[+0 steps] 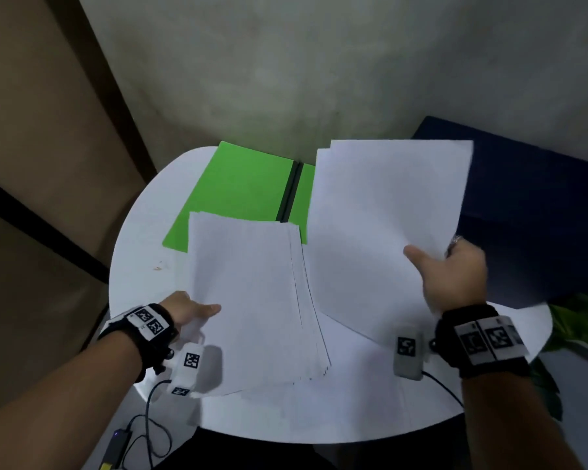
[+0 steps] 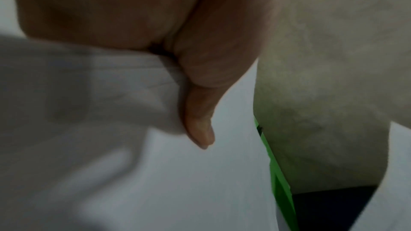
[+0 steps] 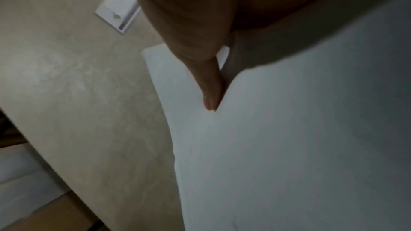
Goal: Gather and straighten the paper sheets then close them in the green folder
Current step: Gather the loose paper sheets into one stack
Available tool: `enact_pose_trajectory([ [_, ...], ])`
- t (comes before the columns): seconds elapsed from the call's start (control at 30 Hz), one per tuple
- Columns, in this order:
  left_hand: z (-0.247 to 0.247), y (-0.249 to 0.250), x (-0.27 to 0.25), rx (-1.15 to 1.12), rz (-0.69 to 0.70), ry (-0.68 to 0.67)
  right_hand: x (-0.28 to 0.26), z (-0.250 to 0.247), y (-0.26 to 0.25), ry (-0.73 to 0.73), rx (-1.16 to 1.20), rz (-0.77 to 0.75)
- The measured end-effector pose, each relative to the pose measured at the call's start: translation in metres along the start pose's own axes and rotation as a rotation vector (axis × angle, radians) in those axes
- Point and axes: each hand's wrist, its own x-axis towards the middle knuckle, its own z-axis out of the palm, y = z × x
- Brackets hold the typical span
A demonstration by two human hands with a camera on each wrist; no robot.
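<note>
Our left hand (image 1: 187,308) pinches a paper stack (image 1: 252,300); our right hand (image 1: 455,273) grips lifted sheets (image 1: 381,215) above the open green folder (image 1: 238,184).

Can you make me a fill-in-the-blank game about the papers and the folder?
1. The open folder on the table is coloured ____.
2. The left hand grips a ____ of paper.
3. The smaller batch of sheets is held up by the ____ hand.

Missing words: green; stack; right
</note>
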Motion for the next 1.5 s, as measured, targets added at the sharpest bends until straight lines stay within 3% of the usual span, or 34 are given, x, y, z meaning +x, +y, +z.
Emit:
enact_pose_trajectory([
  [0.1, 0.004, 0.005, -0.007, 0.113, 0.120, 0.114, 0.002, 0.031, 0.016, -0.123, 0.088, 0.083],
  [0.2, 0.006, 0.012, -0.013, -0.048, 0.235, 0.180, -0.001, 0.083, 0.046, -0.213, 0.040, 0.225],
  [0.33, 0.004, 0.019, -0.013, -0.245, 0.192, 0.197, -0.030, 0.146, 0.063, -0.353, -0.129, 0.303],
  [0.47, 0.013, 0.021, -0.015, -0.139, 0.200, 0.209, -0.055, 0.170, 0.058, -0.493, -0.217, 0.284],
  [0.67, 0.010, 0.025, -0.010, -0.288, 0.129, 0.191, -0.036, 0.137, 0.065, -0.356, 0.091, 0.403],
  [0.8, 0.011, 0.025, -0.005, -0.356, 0.098, 0.177, -0.024, 0.117, 0.085, -0.237, -0.285, 0.384],
  [1.0, 0.012, 0.025, -0.005, -0.271, 0.123, 0.191, -0.039, 0.163, 0.060, -0.394, -0.277, 0.252],
  [1.13, 0.017, 0.020, -0.005, -0.057, 0.170, 0.269, -0.054, 0.191, 0.051, -0.487, -0.144, 0.242],
  [1.17, 0.018, 0.018, -0.005, 0.005, 0.183, 0.299, -0.052, 0.187, 0.057, -0.437, -0.166, 0.235],
  [1.23, 0.017, 0.015, -0.003, 0.058, 0.203, 0.329, -0.044, 0.161, 0.079, -0.228, -0.431, 0.284],
  [1.3, 0.011, 0.012, 0.001, 0.058, 0.218, 0.331, -0.036, 0.123, 0.109, -0.055, -0.666, 0.458],
  [1.33, 0.008, 0.011, 0.001, 0.057, 0.223, 0.329, -0.034, 0.108, 0.123, -0.016, -0.667, 0.545],
  [1.4, 0.004, 0.009, 0.001, 0.058, 0.251, 0.331, -0.036, 0.093, 0.144, -0.041, -0.539, 0.558],
  [1.5, 0.000, 0.010, -0.001, 0.052, 0.284, 0.339, -0.040, 0.097, 0.154, -0.137, -0.454, 0.401],
])
